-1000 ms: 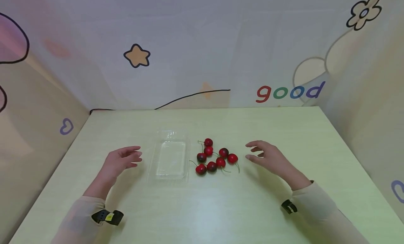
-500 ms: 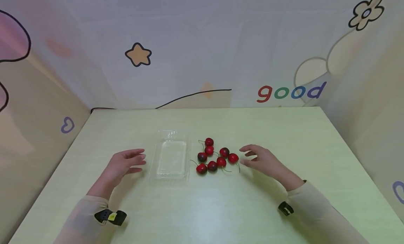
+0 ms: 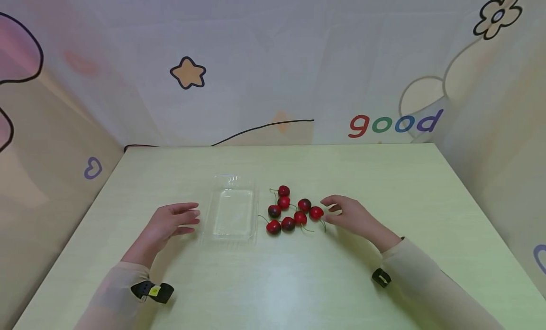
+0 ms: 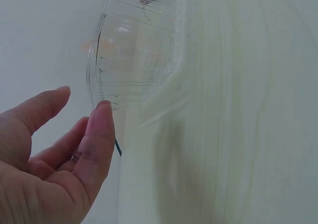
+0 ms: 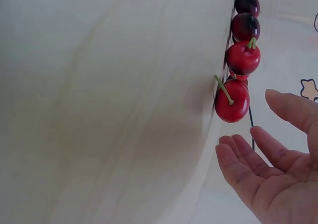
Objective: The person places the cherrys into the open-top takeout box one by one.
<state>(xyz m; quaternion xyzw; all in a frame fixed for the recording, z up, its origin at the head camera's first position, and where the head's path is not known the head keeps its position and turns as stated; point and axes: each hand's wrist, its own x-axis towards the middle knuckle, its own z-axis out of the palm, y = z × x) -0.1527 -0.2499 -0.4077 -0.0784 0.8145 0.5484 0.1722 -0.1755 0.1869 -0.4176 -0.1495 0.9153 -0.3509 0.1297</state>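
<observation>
Left hand (image 3: 172,221): fingers relaxed and slightly parted, just left of the clear tray (image 3: 232,214).
Right hand (image 3: 349,217): fingers loosely bent, thumb apart from them, just beside the rightmost cherry (image 3: 316,213).
Cherries (image 3: 300,218): eight, bright to dark red, clustered between tray and right hand.
Tabletop (image 3: 273,282): pale, carrying tray and fruit.
Far side: wall (image 3: 256,74) with an orange star (image 3: 188,73).
</observation>
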